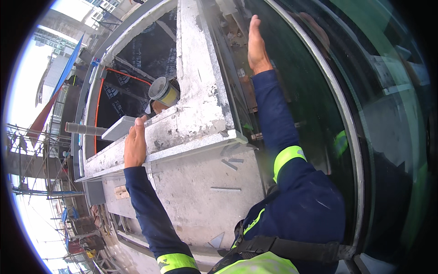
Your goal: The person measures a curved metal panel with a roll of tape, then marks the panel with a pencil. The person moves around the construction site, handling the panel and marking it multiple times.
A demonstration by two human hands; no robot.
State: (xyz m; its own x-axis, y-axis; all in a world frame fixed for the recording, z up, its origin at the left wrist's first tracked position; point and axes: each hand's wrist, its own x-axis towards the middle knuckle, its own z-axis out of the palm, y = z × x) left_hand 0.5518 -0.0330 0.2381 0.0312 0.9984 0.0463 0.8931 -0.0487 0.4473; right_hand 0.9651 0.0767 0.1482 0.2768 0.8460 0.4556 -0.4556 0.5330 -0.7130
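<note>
My left hand (135,145) is held flat, its fingers straight and close together, over the near edge of a white-stained concrete ledge (200,98). It holds nothing that I can see; whether it touches the ledge I cannot tell. Just beyond its fingers a grey slab (122,128) sits tilted by a grey tube (85,129). Farther forward, my right hand (258,48) is stretched out edge-on with nothing in it, beside the large dark-green glass (315,91). A grey stone trim strip (196,148) runs along the ledge's near side, between my two arms.
A dirty bucket (160,89) stands inside the dark-lined recess (137,52), where an orange hose (98,102) runs. Thin offcuts (226,188) lie on the concrete floor (191,205) below. A metal frame edge (342,98) curves along the glass at right. Scaffolding (43,160) stands left.
</note>
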